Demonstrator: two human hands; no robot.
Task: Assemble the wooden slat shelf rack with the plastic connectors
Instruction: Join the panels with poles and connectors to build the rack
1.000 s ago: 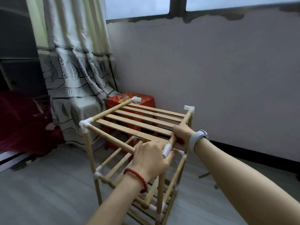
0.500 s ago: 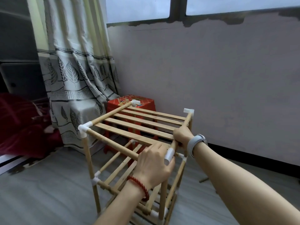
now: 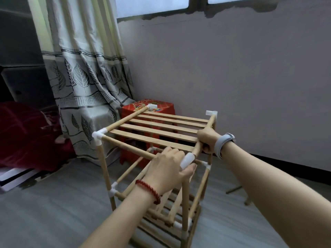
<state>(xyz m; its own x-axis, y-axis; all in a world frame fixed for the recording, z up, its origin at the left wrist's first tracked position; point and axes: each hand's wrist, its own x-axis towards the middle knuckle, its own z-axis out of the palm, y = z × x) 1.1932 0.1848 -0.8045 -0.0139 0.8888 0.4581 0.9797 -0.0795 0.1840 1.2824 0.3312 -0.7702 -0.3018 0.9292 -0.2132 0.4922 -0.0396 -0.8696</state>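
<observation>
The wooden slat shelf rack (image 3: 157,131) stands upright on the floor, three tiers high, with white plastic connectors (image 3: 97,137) at its corners. My left hand (image 3: 168,169) grips the near right top corner, fingers curled over the front rail and the white connector (image 3: 187,160) there. My right hand (image 3: 207,141) grips the right side rail of the top tier a little farther back. The connector under my left hand is partly hidden.
A red plastic stool (image 3: 148,111) stands behind the rack against the wall. A leaf-patterned curtain (image 3: 84,77) hangs at the left, with dark red bedding (image 3: 26,133) beside it. Grey floor (image 3: 53,212) surrounds the rack. A loose wooden piece (image 3: 234,189) lies at right.
The rack and both hands sit slightly lower and farther right in view than a second ago. Both grips are unchanged.
</observation>
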